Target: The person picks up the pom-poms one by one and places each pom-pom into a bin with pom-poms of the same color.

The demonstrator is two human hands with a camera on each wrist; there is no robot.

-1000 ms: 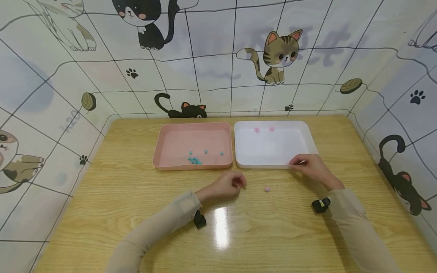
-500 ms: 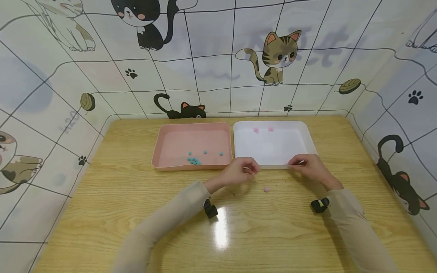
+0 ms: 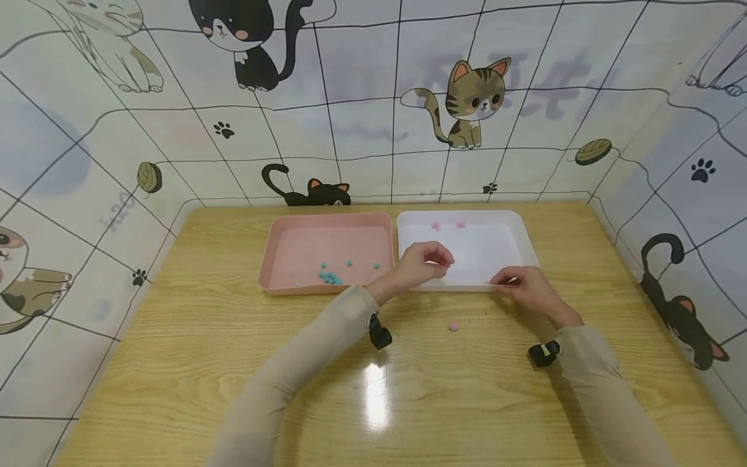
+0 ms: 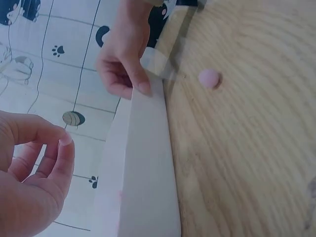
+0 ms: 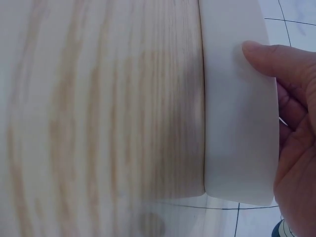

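My left hand is over the near left part of the white tray. In the left wrist view its thumb and forefinger tips meet on a small pink ball, mostly hidden by the fingers. My right hand grips the tray's near wall toward the right corner; the right wrist view has the thumb pressed on the wall's outside and the fingers behind it. Another pink ball lies on the table in front of the tray. Several pink balls sit inside it along the far side.
A pink tray stands just left of the white one, with several teal balls in its near part. Both rest on a wooden table. Cat-patterned walls enclose the table at the back and sides.
My left hand has risen from the table in front of the trays and moved forward and right over the white tray. My right hand stays on the tray's wall.
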